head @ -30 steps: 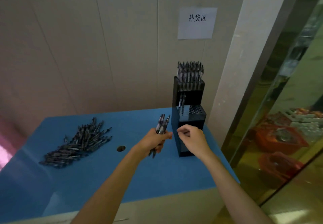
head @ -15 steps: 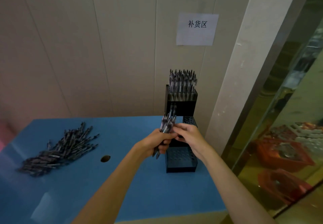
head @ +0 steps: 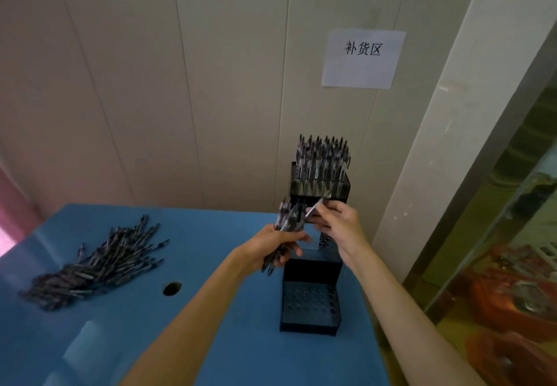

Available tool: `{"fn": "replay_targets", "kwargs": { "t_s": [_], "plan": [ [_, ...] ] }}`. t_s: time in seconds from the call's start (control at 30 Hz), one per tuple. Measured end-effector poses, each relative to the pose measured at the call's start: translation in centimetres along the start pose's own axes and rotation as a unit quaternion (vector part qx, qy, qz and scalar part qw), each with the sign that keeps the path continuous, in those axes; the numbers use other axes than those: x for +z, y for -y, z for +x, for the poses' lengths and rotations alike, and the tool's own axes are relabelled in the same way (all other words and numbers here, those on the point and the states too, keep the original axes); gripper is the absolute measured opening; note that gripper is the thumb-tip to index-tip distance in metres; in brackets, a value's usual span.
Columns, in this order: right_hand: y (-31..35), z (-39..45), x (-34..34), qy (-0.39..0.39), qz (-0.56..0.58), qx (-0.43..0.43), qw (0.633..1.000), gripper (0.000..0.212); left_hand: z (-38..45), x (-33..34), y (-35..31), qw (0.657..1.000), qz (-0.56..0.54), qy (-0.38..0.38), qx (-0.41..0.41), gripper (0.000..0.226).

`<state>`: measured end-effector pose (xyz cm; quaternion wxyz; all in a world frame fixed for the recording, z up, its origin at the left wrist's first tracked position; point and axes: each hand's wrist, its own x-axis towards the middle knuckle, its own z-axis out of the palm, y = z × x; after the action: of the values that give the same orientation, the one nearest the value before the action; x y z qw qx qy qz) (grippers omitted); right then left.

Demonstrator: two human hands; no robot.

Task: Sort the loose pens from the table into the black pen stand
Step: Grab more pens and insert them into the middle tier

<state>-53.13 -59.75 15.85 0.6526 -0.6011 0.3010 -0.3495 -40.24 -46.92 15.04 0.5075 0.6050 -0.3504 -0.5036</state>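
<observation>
Loose pens [head: 96, 265] lie in a heap at your 9 o'clock, on the blue surface [head: 211, 340], well apart from everything else. A round hole [head: 172, 288] in the surface sits just right of the heap, toward 6 o'clock from its right end.

Your left hand [head: 272, 248] is at centre frame, fingers curled tight round a bundle [head: 287, 220] of pens. Bundle is tilted, tips poking out below the fist, tops fanning up toward 12 o'clock.

Your right hand [head: 337, 224] is just beside the left, at its 2 o'clock. Thumb and fingers pinch one pen [head: 315, 207], which slants up toward 1 o'clock, its lower end close against the bundle tops.

The stand [head: 312, 298] is black and stepped, right below both hands at 6 o'clock. Front tier shows a grid of holes with no pens in the ones visible. Middle tier is mostly hidden by your hands, so its fill cannot be told. Back tier at 12 o'clock is packed with upright pens.

A paper sign [head: 363, 58] is on the wall above the stand.
</observation>
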Motion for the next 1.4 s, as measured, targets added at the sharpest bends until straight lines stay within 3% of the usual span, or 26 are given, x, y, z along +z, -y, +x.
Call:
{"fn": "replay_targets", "kwargs": {
  "t_s": [0.2,0.37,0.47,0.63,1.4],
  "plan": [
    [1.5,2.8,-1.9,-0.056,-0.114,-0.119,0.985,0.001,0.7,-0.9,0.4,0.996,0.02,-0.09,0.013,0.035],
    [0.0,4.4,-2.4,-0.054,-0.307,-0.206,0.928,0.007,1.7,-1.3,0.8,0.985,0.068,-0.156,0.023,0.037],
    [-0.7,4.5,-1.8,-0.055,-0.347,-0.222,0.909,0.014,2.4,-1.5,1.1,0.978,0.081,-0.19,0.031,0.036],
    [-2.0,4.8,-1.3,-0.039,-0.364,-0.222,0.904,0.011,3.0,-1.6,1.3,0.973,0.071,-0.214,0.045,0.034],
    [-4.5,5.4,-0.4,-0.047,-0.427,-0.133,0.893,0.018,3.6,-1.7,1.7,0.982,0.073,-0.167,0.04,0.035]
  ]
}}
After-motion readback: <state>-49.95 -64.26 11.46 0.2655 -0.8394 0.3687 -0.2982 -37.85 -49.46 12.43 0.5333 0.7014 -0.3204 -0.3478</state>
